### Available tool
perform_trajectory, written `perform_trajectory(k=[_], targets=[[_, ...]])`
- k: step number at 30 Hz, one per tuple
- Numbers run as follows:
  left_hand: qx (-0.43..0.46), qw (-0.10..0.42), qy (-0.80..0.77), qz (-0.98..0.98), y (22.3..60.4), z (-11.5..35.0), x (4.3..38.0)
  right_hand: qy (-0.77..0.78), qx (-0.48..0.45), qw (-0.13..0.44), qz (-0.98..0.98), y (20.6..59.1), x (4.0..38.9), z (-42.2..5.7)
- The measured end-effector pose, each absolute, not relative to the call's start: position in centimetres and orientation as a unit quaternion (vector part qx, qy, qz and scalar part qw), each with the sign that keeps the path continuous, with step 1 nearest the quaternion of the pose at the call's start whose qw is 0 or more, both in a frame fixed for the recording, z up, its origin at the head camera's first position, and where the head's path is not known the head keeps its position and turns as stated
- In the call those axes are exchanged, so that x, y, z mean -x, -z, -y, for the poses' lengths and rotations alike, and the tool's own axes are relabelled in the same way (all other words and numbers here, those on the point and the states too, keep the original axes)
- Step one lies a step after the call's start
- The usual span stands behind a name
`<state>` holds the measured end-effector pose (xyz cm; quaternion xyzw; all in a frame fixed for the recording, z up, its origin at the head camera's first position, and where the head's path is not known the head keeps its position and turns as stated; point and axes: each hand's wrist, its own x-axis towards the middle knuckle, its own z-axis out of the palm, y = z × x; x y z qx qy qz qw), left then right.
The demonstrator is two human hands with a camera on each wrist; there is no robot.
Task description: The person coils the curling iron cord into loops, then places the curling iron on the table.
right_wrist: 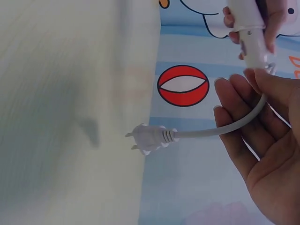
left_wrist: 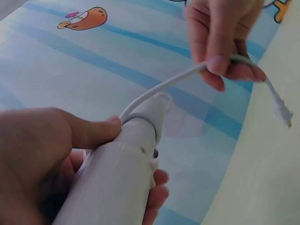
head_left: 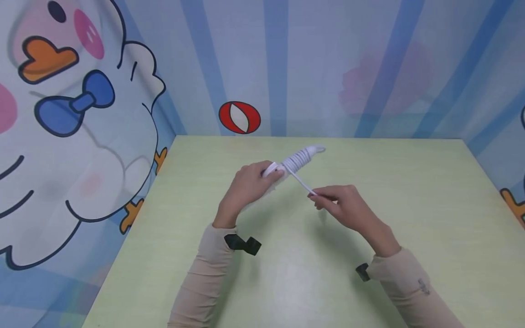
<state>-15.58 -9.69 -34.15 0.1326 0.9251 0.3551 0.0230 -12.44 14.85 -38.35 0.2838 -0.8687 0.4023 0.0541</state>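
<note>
A white, rod-shaped electric appliance [left_wrist: 110, 180] has its white power cord [head_left: 297, 160] wound in several turns round its far end. My left hand [head_left: 250, 184] grips its body, with the thumb lying along the top near the cord [left_wrist: 154, 91]. My right hand [head_left: 348, 205] pinches the loose end of the cord, which runs taut from the windings in the head view. Past the right fingers the cord bends away to a white two-prong plug [right_wrist: 152, 138], which hangs free. The left palm and the appliance's near end are partly hidden in the head view.
Both hands are above a pale green table [head_left: 295, 282]. A blue striped backdrop [head_left: 320, 68] with cartoon figures stands along its back and left sides. Black straps [head_left: 242, 243] sit at both sleeve cuffs.
</note>
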Motion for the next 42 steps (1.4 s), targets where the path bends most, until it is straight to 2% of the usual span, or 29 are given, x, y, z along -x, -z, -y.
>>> perform_trajectory(k=[4,7,12,17,22,25,28,32,36,42], targets=[[-0.157,0.08,-0.428,-0.887,33.9,9.8,15.3,-0.422,-0.269,0.015,0.866,38.9,12.8,-15.1],[-0.185,0.129,-0.474,-0.851,33.7,9.9,15.0,-0.437,-0.266,0.005,0.859,39.3,13.0,-15.1],[-0.237,0.179,-0.503,-0.811,33.5,10.0,14.6,-0.439,-0.286,0.038,0.851,39.1,13.0,-14.8],[-0.286,0.206,-0.507,-0.786,33.3,10.1,14.1,-0.436,-0.297,0.079,0.846,39.6,13.6,-14.8],[-0.338,0.222,-0.476,-0.781,33.2,10.0,13.6,-0.414,-0.279,0.066,0.864,39.0,13.3,-14.7],[-0.358,0.232,-0.461,-0.778,33.1,10.1,13.4,-0.332,-0.321,0.094,0.882,38.1,13.0,-14.8],[-0.37,0.244,-0.447,-0.777,33.0,10.2,13.3,-0.322,-0.386,0.115,0.857,37.4,13.2,-14.9],[-0.414,0.244,-0.406,-0.777,32.6,10.2,12.9,-0.353,-0.419,0.103,0.831,37.1,13.9,-15.5],[-0.454,0.224,-0.359,-0.784,32.5,9.9,12.6,-0.302,-0.408,0.118,0.853,37.2,14.6,-16.3],[-0.434,0.22,-0.32,-0.813,32.6,9.4,12.1,-0.274,-0.389,0.135,0.869,36.7,15.1,-16.4]])
